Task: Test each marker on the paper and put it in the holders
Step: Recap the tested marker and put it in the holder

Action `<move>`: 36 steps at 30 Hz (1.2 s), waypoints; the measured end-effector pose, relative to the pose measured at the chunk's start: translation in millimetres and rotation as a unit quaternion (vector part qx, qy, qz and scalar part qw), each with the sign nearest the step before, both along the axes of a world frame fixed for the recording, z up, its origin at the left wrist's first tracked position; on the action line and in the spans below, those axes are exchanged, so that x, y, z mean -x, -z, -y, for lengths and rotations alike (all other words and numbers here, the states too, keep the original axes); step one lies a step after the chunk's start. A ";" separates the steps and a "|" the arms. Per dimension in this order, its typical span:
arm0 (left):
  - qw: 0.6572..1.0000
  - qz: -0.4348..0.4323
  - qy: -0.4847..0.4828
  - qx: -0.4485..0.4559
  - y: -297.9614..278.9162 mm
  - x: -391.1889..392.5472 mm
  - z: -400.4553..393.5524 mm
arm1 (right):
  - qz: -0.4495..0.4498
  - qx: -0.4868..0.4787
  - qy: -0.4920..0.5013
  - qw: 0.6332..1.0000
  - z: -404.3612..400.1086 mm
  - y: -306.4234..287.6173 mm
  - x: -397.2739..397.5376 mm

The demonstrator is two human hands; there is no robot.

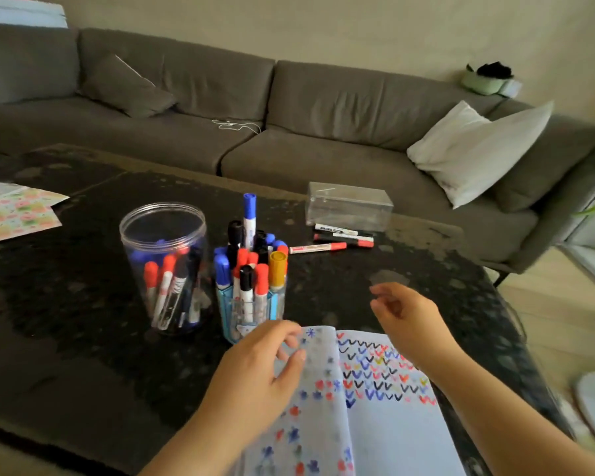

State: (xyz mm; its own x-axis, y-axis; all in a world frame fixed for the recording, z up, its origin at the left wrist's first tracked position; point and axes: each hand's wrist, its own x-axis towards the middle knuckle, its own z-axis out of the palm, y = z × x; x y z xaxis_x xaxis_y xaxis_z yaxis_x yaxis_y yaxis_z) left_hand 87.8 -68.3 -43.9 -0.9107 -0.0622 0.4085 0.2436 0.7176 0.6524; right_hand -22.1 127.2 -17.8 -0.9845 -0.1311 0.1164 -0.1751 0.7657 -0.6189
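Head view: left hand (255, 369) over the paper (375, 407), fingers loose and apart, holding nothing. Right hand (406, 317) hovers empty, fingers loosely curled. Markers fill the jar (164, 266) and blue holder (251, 286); three markers (337, 238) lie by the clear box (349, 206).

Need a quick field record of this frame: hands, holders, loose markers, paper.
left hand: open, fingers resting on the notebook's left page, holding nothing
right hand: open, above the table, holding nothing
notebook: open, covered in red, blue and black test marks
clear jar: partly filled with markers
blue holder: packed with markers
loose markers: three, lying by the clear box
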 end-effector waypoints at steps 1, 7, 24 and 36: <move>1.000 0.002 0.011 0.005 0.2 5.9 -11.8 | 0.017 -0.011 0.009 1.000 -7.4 7.1 8.3; 0.999 0.004 -0.013 0.035 3.8 71.2 -50.7 | 0.039 -0.124 -0.037 0.991 -14.0 29.8 69.5; 0.982 -0.069 -0.081 0.154 69.5 109.0 -64.1 | -0.073 -0.348 -0.120 0.927 59.3 73.2 218.5; 0.989 -0.019 -0.072 0.124 57.1 103.6 -62.5 | -0.052 0.015 -0.056 0.997 -8.0 24.6 103.7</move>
State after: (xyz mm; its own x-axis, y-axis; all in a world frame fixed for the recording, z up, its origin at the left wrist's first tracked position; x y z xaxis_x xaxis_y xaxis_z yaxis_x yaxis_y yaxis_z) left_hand -15.7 -5.7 -100.9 -0.8835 -0.0842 0.4608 0.1471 0.8841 0.4435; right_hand -125.8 135.2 -42.4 -0.9464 -0.2338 0.2227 -0.3225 0.7193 -0.6153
